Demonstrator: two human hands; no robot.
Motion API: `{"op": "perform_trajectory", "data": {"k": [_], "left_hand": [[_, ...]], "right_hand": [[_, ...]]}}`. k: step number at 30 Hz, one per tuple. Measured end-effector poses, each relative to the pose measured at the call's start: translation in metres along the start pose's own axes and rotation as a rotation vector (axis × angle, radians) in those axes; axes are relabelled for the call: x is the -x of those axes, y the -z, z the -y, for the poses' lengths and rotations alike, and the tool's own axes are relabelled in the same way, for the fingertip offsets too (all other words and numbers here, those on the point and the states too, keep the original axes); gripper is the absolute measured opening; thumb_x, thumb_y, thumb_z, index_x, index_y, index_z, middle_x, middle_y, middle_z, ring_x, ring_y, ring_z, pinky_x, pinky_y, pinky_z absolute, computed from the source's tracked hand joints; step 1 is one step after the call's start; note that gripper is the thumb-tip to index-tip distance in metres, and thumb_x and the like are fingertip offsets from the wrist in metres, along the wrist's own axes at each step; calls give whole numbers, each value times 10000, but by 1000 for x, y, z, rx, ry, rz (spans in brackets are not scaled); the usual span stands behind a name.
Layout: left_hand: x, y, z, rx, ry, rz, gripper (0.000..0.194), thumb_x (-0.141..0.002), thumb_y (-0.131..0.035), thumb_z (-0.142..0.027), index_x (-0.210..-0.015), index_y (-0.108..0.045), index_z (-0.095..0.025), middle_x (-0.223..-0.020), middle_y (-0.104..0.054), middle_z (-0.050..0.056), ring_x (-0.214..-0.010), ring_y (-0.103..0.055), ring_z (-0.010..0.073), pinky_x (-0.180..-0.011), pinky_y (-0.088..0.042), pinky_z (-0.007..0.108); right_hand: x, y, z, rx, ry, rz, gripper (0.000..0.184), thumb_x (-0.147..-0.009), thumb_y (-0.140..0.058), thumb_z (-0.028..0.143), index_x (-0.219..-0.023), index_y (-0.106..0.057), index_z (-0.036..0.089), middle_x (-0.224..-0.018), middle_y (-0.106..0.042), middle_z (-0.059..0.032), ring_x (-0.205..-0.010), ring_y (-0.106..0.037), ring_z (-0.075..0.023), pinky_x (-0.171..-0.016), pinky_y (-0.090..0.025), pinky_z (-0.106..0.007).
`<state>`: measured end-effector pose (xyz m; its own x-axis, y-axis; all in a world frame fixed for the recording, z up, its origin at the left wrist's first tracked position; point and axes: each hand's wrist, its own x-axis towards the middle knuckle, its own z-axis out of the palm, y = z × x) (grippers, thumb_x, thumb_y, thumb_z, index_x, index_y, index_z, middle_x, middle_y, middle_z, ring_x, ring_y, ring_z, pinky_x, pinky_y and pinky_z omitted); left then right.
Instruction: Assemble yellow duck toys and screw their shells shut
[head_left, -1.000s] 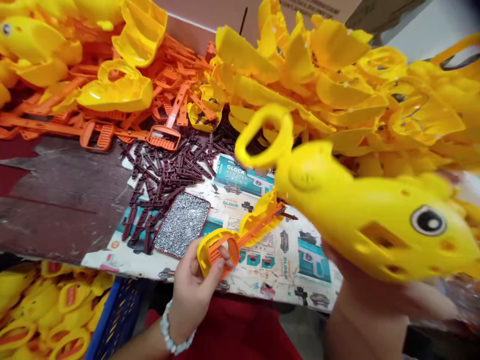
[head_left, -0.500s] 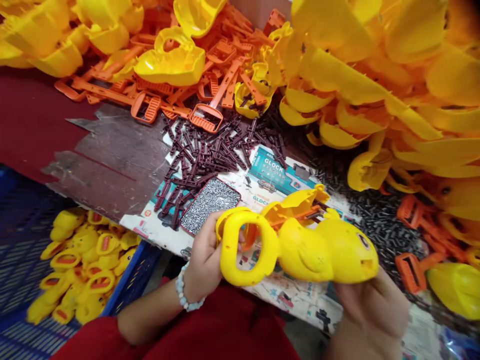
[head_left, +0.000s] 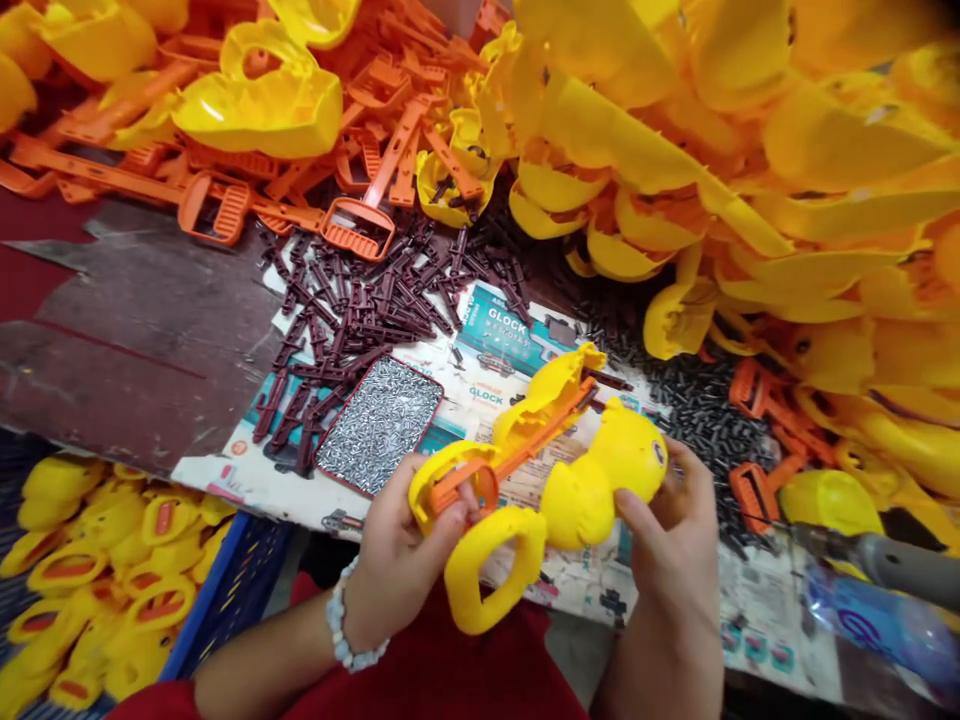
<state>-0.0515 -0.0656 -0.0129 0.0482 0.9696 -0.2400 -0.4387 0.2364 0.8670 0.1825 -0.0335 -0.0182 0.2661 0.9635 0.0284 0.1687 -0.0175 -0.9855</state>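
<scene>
My left hand (head_left: 405, 560) grips a yellow duck-shaped half shell (head_left: 544, 395) by its handle end, together with an orange handle bar (head_left: 525, 450) lying along its inside. A dark brown part shows at the shell's far end. The fingers of my right hand (head_left: 671, 530) are closed around the head end of a second yellow duck half shell (head_left: 581, 500), outer face up. Its ring-shaped handle (head_left: 454, 585) hangs below my left fingers. The two halves are apart, side by side, with a gap between them.
A tray of small silver screws (head_left: 379, 425) lies left of centre, below a heap of dark brown clips (head_left: 367, 305). Dark pins (head_left: 701, 405) and a grey power tool (head_left: 911, 570) lie right. Shells and orange bars (head_left: 97, 175) pile behind. A blue crate (head_left: 251, 565) holds assembled ducks.
The two half shells have moved apart, and the right-hand half has tilted, its handle swinging down. More of the orange bar shows. The camera view has shifted to the right.
</scene>
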Motion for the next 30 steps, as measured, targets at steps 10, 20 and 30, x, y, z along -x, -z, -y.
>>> {"op": "perform_trajectory", "data": {"k": [10, 20, 30], "left_hand": [[-6, -6, 5, 279, 100, -136, 87, -849, -591, -239, -864, -554, -162, -743, -594, -7, -680, -572, 104, -726, -503, 239], [-3, -10, 7, 460, 269, -209, 284, -694, -717, -260, -951, -626, -181, -822, -683, 29, -764, -664, 192, -708, -531, 270], [-2, 0, 4, 278, 148, 147, 217, -892, -531, -336, -968, -596, -143, -908, -618, 68, -835, -576, 164, -805, -460, 277]], "right_hand": [[14, -30, 26, 106, 302, 471, 762, -783, -670, 460, -1366, -271, 174, -1266, -360, -139, -1131, -431, -313, -934, -430, -406], [20, -59, 37, 546, 505, 676, 641, -856, -489, 401, -1359, -226, 103, -1333, -298, -156, -1285, -228, -342, -1077, -232, -515], [-9, -3, 16, 153, 253, -44, 758, -590, -740, 318, -1222, -356, 154, -1183, -417, -117, -1047, -488, -292, -860, -441, -376]]}}
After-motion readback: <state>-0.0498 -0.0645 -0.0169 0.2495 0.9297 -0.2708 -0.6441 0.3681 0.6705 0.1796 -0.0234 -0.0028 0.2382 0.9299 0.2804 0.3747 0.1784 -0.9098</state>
